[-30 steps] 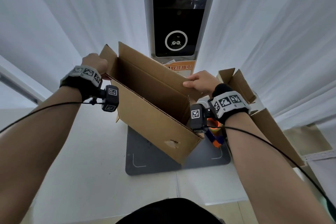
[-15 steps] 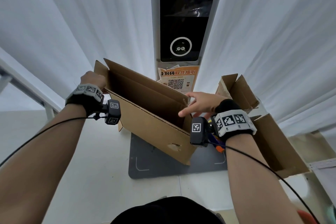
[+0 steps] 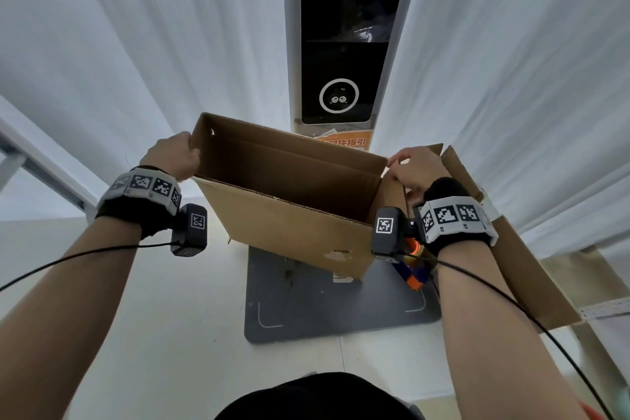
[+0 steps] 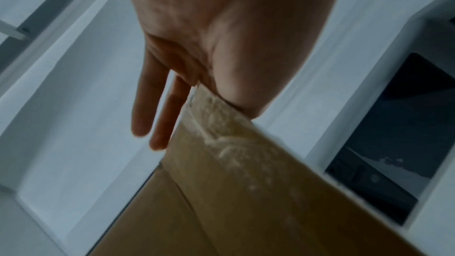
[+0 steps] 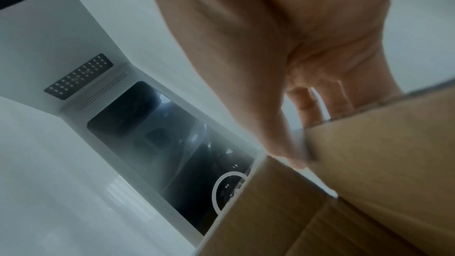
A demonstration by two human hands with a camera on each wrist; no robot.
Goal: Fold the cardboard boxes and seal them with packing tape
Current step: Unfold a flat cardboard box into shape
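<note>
An open brown cardboard box (image 3: 293, 225) hangs level over the grey mat (image 3: 324, 310), its top flaps upright and its inside showing nothing in it. My left hand (image 3: 174, 157) grips the box's left end. In the left wrist view that hand (image 4: 221, 46) lies over the cardboard edge (image 4: 246, 192), fingers (image 4: 157, 124) straight down the outside and the thumb hidden. My right hand (image 3: 414, 167) pinches the right end flap; in the right wrist view its thumb (image 5: 283, 143) lies on the near face of the flap (image 5: 369, 163), fingers behind.
An orange and blue tape dispenser (image 3: 414, 271) lies on the mat, half hidden under my right wrist. A second open cardboard box (image 3: 521, 269) stands at the right. A tall white kiosk with a dark screen (image 3: 341, 44) rises behind, between white curtains.
My right hand left the box's far wall and took the right end flap. The box turned from slanted to square in front of me; my left hand kept its hold.
</note>
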